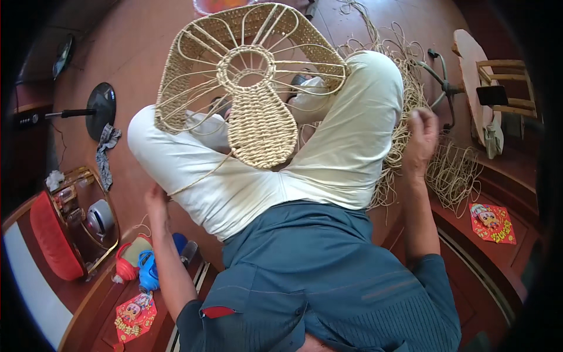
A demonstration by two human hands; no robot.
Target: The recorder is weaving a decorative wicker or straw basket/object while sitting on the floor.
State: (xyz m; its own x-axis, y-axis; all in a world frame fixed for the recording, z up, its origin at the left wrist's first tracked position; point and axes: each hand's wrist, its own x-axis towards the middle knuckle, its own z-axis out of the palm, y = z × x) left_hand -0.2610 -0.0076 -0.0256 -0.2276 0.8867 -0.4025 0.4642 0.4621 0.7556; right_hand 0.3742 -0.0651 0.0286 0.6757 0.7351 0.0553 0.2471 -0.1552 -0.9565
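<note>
A woven straw basket [262, 132] rests between my knees, its frame of looped cords spread around a small ring and its tightly woven, rounded part toward me. A loose straw cord [202, 175] runs from its lower left edge over my left thigh to near my left hand [156, 205]. That hand is beside the thigh and seems closed on the cord, with its fingertips partly hidden. Outside my right knee, my right hand [421, 141] is raised with loosely bent fingers, and I see nothing in it. It is nearest the tangled straw cords [404, 100] on the floor.
Another cord bundle [450, 173] lies right of my right hand. A wooden chair [507, 88] and metal stand legs [446, 88] are at the far right. On the left are a black round base [101, 111], a grey cloth [107, 154], a red cushion [53, 237] and a blue bottle [148, 270].
</note>
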